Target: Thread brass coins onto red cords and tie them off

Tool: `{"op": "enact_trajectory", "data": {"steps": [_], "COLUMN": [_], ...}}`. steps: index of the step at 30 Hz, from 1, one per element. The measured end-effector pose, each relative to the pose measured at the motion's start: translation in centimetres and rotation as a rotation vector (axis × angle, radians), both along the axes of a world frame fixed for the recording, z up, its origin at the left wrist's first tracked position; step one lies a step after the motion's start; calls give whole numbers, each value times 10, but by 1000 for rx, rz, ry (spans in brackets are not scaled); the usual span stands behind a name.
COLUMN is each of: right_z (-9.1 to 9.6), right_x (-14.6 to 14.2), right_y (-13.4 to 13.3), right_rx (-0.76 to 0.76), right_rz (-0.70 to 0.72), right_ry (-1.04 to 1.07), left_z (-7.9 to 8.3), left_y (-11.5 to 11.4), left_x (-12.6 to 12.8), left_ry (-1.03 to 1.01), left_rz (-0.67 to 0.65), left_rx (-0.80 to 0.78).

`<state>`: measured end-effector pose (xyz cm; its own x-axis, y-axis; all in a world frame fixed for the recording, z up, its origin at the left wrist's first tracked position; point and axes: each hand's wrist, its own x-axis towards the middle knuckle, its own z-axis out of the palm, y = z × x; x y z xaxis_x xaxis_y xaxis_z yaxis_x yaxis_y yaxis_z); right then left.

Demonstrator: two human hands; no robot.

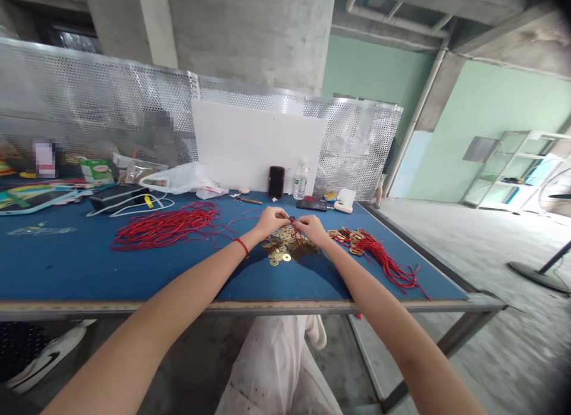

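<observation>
My left hand (270, 220) and my right hand (311, 227) meet above a heap of brass coins (285, 248) on the blue table (66, 266). Both hands are closed in a pinch on a small coin with red cord (291, 219) held between them. A red string band circles my left wrist. A big bundle of loose red cords (165, 225) lies to the left of my hands. To the right lies a pile of coins tied to red cords (379, 254).
A phone (276, 181) leans on a white board at the table's back, beside a water bottle (301, 180). Plastic bags, cables and boxes crowd the back left. A perforated metal screen stands behind. A fan stand is on the floor at right.
</observation>
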<state>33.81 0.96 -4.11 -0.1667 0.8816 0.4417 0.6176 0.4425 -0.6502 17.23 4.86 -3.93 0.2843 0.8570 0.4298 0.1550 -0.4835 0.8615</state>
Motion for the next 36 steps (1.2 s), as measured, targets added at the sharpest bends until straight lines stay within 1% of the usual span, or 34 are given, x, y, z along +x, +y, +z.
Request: {"op": "enact_trajectory", "data": {"steps": [4, 8, 10, 13, 15, 17, 18, 19, 20, 23, 25, 30, 36], "right_z": [-1, -1, 0, 1, 2, 2, 2, 3, 3, 5, 7, 13, 13], "right_x": [1, 0, 0, 1, 2, 2, 3, 2, 2, 0, -1, -4, 0], "right_y": [1, 2, 2, -1, -4, -5, -5, -4, -4, -3, -4, -13, -12], "right_rx": [-57, -104, -105, -49, 15, 84, 108, 120, 115, 23, -62, -237, -386], "right_rz": [6, 37, 52, 10, -70, -139, -141, -112, -54, 153, 222, 263, 256], "right_ry": [39, 171, 206, 140, 69, 57, 79, 113, 147, 227, 285, 464, 621], "left_z": [-1, 0, 0, 1, 2, 4, 5, 5, 6, 7, 7, 9, 12], "left_y": [0, -4, -6, -6, -6, -6, -6, -6, -7, -8, -9, -9, -9], "left_x": [2, 3, 3, 2, 1, -1, -2, -3, -4, -6, -7, -8, -6], "left_ry": [45, 70, 87, 96, 87, 76, 70, 66, 63, 61, 65, 67, 90], "left_rz": [-4, -31, -44, -53, -55, -83, -107, -132, -156, -208, -246, -327, -342], "left_rx": [70, 108, 140, 175, 174, 153, 138, 123, 106, 53, 25, 17, 36]}}
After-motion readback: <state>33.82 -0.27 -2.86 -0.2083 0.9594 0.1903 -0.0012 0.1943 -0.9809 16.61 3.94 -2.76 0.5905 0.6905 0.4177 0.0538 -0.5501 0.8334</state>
